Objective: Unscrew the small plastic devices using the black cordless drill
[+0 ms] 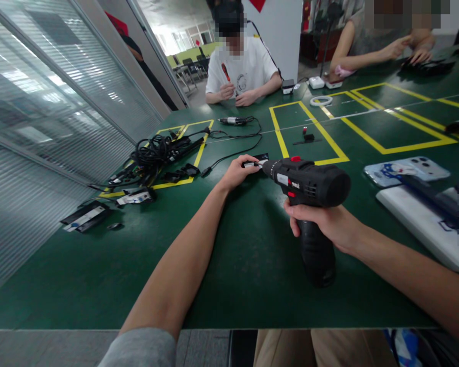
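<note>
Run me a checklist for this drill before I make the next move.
1. Right hand firm on the drill: ok, it is closed around the handle.
2. Left hand at the black piece: ok, touching it.
3. Left hand well away from the bit: not ok, fingertips are right beside it.
4. Bit seated: cannot tell, too small to see.
5. Cable plug away from the drill: ok, it lies apart, left of the left hand.

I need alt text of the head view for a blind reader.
A right hand grips a black power drill pointed at a dark part that the left hand holds on a green table; tangled black cables lie further left.
</note>
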Tool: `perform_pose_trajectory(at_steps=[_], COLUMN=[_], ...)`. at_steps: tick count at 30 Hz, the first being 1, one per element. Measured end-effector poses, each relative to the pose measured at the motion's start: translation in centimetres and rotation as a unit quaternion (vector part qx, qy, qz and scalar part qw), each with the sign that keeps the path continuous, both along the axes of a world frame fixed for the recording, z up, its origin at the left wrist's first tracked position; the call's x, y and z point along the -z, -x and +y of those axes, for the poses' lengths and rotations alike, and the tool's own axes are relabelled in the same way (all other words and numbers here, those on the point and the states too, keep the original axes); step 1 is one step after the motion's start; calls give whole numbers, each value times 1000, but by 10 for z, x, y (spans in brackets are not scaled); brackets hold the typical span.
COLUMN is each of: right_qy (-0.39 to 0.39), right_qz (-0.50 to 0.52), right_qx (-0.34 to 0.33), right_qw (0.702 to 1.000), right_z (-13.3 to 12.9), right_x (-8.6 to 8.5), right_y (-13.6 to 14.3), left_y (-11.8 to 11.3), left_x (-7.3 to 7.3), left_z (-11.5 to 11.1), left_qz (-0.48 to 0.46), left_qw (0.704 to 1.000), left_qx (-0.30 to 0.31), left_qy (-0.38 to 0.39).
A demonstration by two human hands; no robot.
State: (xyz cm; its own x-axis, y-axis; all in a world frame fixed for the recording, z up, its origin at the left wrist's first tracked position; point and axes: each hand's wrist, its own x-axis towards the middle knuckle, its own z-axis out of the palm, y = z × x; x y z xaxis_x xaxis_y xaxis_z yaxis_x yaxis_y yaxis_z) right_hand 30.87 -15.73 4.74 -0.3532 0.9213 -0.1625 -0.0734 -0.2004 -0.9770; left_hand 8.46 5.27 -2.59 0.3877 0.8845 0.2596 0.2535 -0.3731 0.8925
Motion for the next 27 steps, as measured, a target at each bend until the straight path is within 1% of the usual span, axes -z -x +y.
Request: perform_pose_trajectory(at_steps=[9,27], right_qy=[0,0], right_qz=[-17,-14], right_qx=[8,4], right_qw=[1000,1000], right_z=[0,1], right_x=[-2,0], right_y=[0,-1], left_y=[0,0], left_x=[1,-3], left_z=[1,-2], left_qz=[-9,13], left_qw=[1000,1000], left_qx=[7,-8], left_qy=[1,-2])
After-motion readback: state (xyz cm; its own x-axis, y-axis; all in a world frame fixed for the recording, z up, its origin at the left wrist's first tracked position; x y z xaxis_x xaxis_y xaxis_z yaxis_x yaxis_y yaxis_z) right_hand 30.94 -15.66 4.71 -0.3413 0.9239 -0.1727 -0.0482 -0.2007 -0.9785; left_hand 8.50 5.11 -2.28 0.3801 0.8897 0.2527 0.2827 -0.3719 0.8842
